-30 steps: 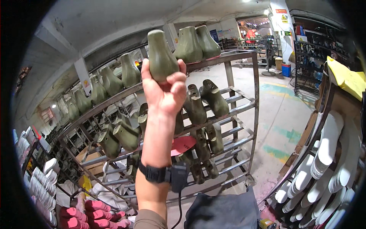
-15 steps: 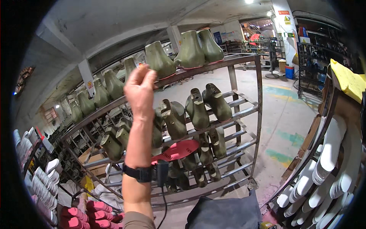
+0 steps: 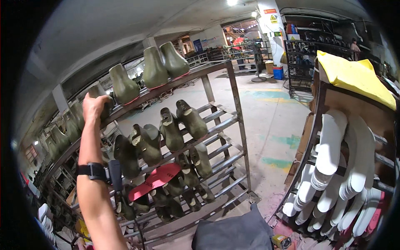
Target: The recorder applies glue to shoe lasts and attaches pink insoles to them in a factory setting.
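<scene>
Head camera view, looking up along the person's raised left hand (image 3: pixel 95 107), which reaches to the top shelf of a tall grey metal rack (image 3: pixel 233 108). Its fingers curl around a dull olive-green plastic shoe last (image 3: pixel 102 100) standing upright on that shelf; the hand hides most of the last, so how firmly it is gripped cannot be told. Just to the right of the grip stand three more olive-green lasts (image 3: pixel 154 68) in a row along the same shelf. Below the grip, lower shelves hold further green lasts, and a flat red sole-shaped piece (image 3: pixel 155 180) lies among them. A black wrist strap (image 3: pixel 92 171) circles the forearm. The right hand is out of view. Handling this well likely means keeping the last upright and square against the shelf's rail, clear of its right-hand neighbour.
</scene>
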Motion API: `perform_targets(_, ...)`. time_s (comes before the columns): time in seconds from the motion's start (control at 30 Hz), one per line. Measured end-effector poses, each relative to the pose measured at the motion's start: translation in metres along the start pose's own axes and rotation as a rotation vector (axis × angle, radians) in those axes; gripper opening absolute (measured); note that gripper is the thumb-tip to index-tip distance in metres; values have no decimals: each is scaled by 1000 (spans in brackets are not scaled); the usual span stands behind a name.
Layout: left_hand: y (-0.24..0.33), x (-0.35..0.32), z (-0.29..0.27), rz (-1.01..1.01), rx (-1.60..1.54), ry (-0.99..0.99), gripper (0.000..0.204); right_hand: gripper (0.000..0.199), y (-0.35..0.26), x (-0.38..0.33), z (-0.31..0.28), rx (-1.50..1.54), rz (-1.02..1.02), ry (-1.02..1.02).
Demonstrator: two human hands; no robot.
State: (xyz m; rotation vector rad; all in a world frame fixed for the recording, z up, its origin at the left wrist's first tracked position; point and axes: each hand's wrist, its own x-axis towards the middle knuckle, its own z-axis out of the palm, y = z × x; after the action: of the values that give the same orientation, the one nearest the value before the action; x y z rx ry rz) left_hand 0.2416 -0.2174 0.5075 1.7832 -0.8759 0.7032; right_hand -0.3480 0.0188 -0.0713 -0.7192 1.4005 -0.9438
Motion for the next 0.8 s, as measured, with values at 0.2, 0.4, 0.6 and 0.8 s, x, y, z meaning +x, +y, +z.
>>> perform_targets(0.2,13,-56,-66,271,-308,-131,46,29,22,20,-17,-11,31,28)
perform_targets(0.4,-54,-157,-150,33,-913,58,32,33,44,31,-20,53,-37,-9)
perform_targets(0.6,-91,-336,-136,-219,-1054,271,44,35,1,20,0,-483,-330,74)
perform_targets(0.8,-152,-509,-70,-1364,-1509,-568,55,33,-45,9,29,-75,0,121)
